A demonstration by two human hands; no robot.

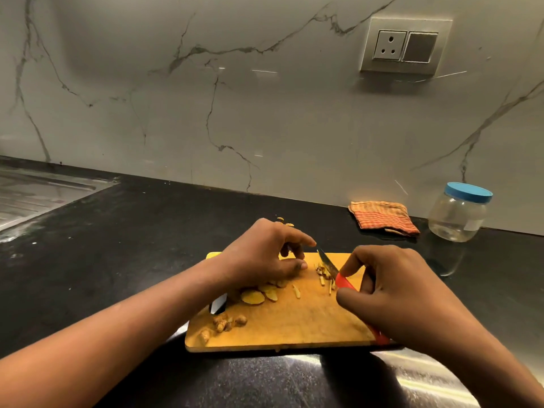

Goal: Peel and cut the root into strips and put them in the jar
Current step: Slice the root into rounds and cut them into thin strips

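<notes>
A black counter (117,245) is seen from above, with a yellow board (294,325) laid under both hands. A knife (328,263) is gripped by the right hand (391,293), whose fingers and thumb are curled round the red handle. The blade is pointed away, between the two hands, with its edge set down at a small heap of strips (323,275). The left hand (265,254) is held just above the board, its fingers loosely bent, and nothing is seen in its grasp. Under and just nearer than its thumb, root slices (259,295) are spread. Beside the left wrist, peel scraps (223,322) are gathered. Beyond the right hand a cloth (382,217) is laid, and right of that a jar (459,213), lidded in blue, is stood well apart from the board.
</notes>
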